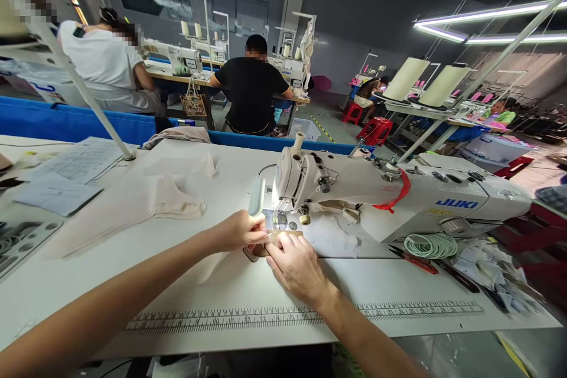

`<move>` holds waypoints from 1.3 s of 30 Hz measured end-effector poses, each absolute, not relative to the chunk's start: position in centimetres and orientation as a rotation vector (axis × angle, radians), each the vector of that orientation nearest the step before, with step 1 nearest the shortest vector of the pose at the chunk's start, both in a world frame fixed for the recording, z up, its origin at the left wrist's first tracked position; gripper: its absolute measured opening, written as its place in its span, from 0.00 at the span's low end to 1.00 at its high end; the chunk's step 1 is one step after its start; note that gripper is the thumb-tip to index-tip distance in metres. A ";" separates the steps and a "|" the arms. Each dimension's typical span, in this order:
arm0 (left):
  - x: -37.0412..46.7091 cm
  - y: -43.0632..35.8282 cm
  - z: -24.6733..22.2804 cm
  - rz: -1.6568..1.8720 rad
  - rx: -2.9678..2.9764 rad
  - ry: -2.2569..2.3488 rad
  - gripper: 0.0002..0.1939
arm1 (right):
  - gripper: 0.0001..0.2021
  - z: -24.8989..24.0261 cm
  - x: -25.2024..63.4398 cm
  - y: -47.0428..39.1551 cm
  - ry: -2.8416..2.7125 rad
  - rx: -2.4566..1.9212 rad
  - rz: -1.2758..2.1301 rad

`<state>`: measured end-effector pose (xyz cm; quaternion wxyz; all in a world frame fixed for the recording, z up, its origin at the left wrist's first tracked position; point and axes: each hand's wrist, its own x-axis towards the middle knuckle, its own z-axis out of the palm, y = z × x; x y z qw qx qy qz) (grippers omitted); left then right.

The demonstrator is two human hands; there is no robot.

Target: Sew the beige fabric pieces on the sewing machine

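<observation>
Just past the printed ruler [248,320], the right hand [295,263] rests over tan cloth [273,237], its grip impossible to tell; the left hand [241,229] pinches that cloth, right by the sewing machine [354,182]; beyond sits a co-worker in black [252,91]!

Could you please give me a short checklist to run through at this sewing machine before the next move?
1. Left hand at the work, close to the needle area: ok.
2. Right hand resting on the tan piece in front of the sewing machine: ok.
3. Fingertips safely clear of the needle: cannot tell; they are close and the needle is too small to make out.
4. Tan piece lying flat: cannot tell; the hands cover much of it.
5. Red-handled scissors away from both hands: ok, lying to the right.
6. Thread cones on their stand: ok.
</observation>
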<state>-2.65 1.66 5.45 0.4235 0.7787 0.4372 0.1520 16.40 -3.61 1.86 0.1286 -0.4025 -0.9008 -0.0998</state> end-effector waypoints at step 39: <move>-2.6 4.5 1.4 0.342 1.828 1.177 0.10 | 0.06 2.2 17.6 -3.8 -2.488 -1.222 -0.112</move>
